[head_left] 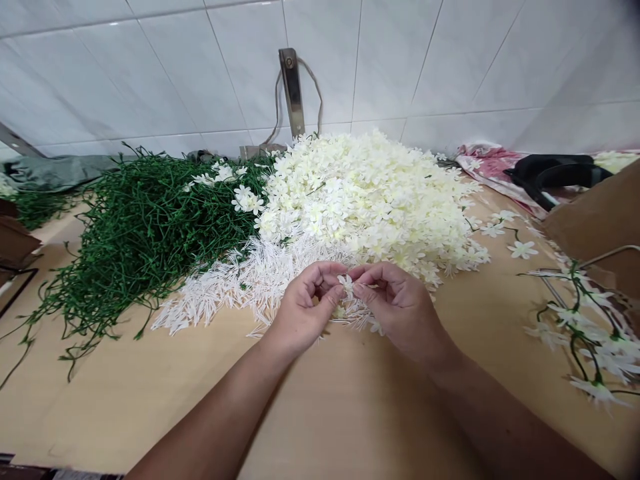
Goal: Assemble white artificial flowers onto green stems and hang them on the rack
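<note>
Between my two hands is a small white artificial flower (347, 285), pinched at its petals. My left hand (311, 300) is closed on it with thumb and fingertips. From the other side, my right hand (397, 303) also pinches it; whether a finer piece is in those fingers is hidden. Just behind them lies a spread of thin white stamens (220, 283). A big heap of cream-white flower heads (370, 193) rises beyond my hands. Left of it sits a tangled pile of green plastic stems (150, 227), with a few white flowers on top.
Finished-looking flowers on green stems (590, 333) lie at the right edge of the wooden table (320, 413). A brown cardboard box (600, 227), a black curved object (555, 173) and a pink-white cloth (487, 163) are at the right. A metal bracket (291, 90) stands against the tiled wall.
</note>
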The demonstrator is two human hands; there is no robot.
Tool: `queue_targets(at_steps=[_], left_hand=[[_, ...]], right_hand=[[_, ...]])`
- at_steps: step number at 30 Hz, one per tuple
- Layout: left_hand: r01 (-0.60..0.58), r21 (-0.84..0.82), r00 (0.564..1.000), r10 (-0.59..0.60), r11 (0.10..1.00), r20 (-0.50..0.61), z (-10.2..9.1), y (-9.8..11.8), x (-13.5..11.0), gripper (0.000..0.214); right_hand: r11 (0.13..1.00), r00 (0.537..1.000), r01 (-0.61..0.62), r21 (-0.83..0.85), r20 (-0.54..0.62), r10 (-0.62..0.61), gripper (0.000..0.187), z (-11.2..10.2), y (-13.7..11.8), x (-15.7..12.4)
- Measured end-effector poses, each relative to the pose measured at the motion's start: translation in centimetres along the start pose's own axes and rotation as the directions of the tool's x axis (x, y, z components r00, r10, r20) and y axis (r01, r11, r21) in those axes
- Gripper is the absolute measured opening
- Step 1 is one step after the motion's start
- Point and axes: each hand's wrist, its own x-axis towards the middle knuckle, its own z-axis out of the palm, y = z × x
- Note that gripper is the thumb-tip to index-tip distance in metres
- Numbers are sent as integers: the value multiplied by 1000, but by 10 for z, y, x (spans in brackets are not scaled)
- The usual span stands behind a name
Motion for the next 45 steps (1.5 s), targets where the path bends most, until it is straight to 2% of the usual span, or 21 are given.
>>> queue_targets(at_steps=[5, 10, 13, 16, 21, 25, 28, 31, 35, 39, 42, 45], left_hand=[[-66, 50, 998, 67, 997, -10, -2, -2, 0, 23], [-79, 76, 997, 78, 994, 13, -4, -4, 0, 22], [-96, 95, 995, 96, 991, 1, -5, -2, -1, 21], [-97, 119, 995, 100, 988, -15, -5, 1, -2, 19], [-139, 177, 989, 146, 974, -25, -4, 3, -2, 16], [-158, 233, 987, 162, 960, 2, -5, 1, -2, 16], [-167, 248, 986, 169, 954, 15, -6, 0, -2, 18], [-181, 244, 983, 184, 953, 11, -5, -1, -2, 17], [-182, 248, 983, 186, 952, 7, -5, 2, -1, 18], [-201, 320, 979, 175, 926, 108, -18, 13, -1, 18], [-209, 503, 977, 162, 839, 137, -41, 20, 1, 13], [-160, 719, 985, 58, 676, 164, -62, 23, 4, 12]], right_hand=[[991, 994, -102, 92, 49, 98, 13, -1, -1, 3], [943, 959, -265, 201, 154, 236, 21, -3, -3, 6], [930, 944, -291, 222, 223, 242, 20, -6, -4, 7], [962, 959, -226, 156, 207, 192, 16, -7, -6, 6], [994, 992, -27, -110, 119, 40, 8, -5, -9, 2], [918, 991, 133, -373, 56, -121, 5, -2, -11, -3], [874, 981, 190, -447, 56, -185, 6, -1, -10, -4], [920, 988, 151, -361, 82, -129, 5, 0, -6, -2], [992, 991, -28, -126, 128, 44, 9, -1, -5, 2], [997, 991, -71, -18, 109, 72, 12, -4, -4, 4], [998, 995, -61, -5, 81, 61, 14, -7, -2, 5], [999, 997, -49, 5, 62, 49, 17, -8, -1, 6]])
